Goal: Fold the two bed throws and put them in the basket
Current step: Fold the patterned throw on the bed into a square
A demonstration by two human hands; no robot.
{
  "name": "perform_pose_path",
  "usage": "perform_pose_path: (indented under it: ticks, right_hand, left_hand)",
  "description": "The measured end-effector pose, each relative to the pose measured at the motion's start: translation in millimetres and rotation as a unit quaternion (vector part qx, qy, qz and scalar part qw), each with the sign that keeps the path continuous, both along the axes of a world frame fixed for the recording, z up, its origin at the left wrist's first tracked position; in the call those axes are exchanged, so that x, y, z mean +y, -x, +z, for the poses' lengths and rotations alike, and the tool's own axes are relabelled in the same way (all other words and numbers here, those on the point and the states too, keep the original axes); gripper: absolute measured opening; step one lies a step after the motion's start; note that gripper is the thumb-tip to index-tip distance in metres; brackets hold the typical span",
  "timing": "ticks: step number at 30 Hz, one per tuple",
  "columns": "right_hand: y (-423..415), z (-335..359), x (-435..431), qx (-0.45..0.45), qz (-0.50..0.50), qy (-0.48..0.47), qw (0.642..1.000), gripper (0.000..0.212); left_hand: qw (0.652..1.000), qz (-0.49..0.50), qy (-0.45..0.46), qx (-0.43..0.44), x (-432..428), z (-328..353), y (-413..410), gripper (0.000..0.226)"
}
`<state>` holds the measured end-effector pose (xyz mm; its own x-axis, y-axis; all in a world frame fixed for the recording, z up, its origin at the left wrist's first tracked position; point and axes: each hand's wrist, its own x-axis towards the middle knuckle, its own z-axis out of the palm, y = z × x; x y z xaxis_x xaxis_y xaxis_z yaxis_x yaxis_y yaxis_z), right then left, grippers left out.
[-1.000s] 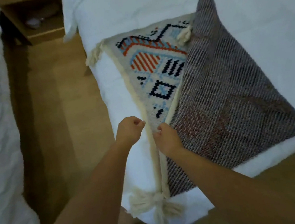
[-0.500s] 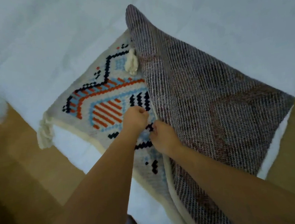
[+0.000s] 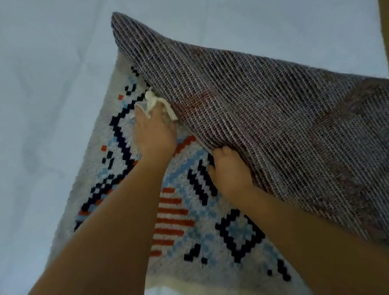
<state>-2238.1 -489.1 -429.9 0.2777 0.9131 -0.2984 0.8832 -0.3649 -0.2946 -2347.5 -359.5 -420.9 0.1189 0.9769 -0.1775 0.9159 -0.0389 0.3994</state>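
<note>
Throw [image 3: 192,222]: lies pattern-up on the white bed [image 3: 37,92], with one flap [image 3: 283,125] turned over so its grey woven back faces up.
Left hand [image 3: 156,133]: fingers curled on the cream tassel [image 3: 154,101] at the flap's corner.
Right hand [image 3: 231,173]: grips the flap's edge, fingers tucked beneath it.
Progress: the first fold looks under way but is not laid flat. Further folds, a second throw and the basket, neither in view, remain.
</note>
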Motion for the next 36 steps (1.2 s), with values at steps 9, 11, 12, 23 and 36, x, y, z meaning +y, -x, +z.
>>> perform_pose_path:
  ticks: [9,11,12,23,36]
  right_hand:
    - [-17.6,-1.7,-8.8,-0.080,0.015,0.004,0.997,0.026]
    - [-27.5,4.5,-14.7,-0.105,0.010,0.017,0.994,0.024]
    - [-28.9,8.6,-19.3,-0.102,0.010,0.025,0.994,0.023]
    - [85.8,34.3,-103.8,-0.036,0.205,0.077,0.975,0.023]
    - [185.1,15.1,-136.6,-0.055,0.235,0.120,0.963,0.027]
  left_hand:
    - [0.995,-0.089,0.024,-0.041,-35.5,-6.7,8.3,0.022]
    - [0.995,-0.086,0.034,-0.034,-49.1,-3.1,26.6,0.021]
    - [0.996,-0.083,0.033,-0.025,-56.5,-1.1,37.3,0.021]
    - [0.988,-0.040,0.051,0.137,-161.1,48.7,165.7,0.016]
    - [0.939,0.002,0.118,0.323,-204.0,49.3,328.2,0.024]
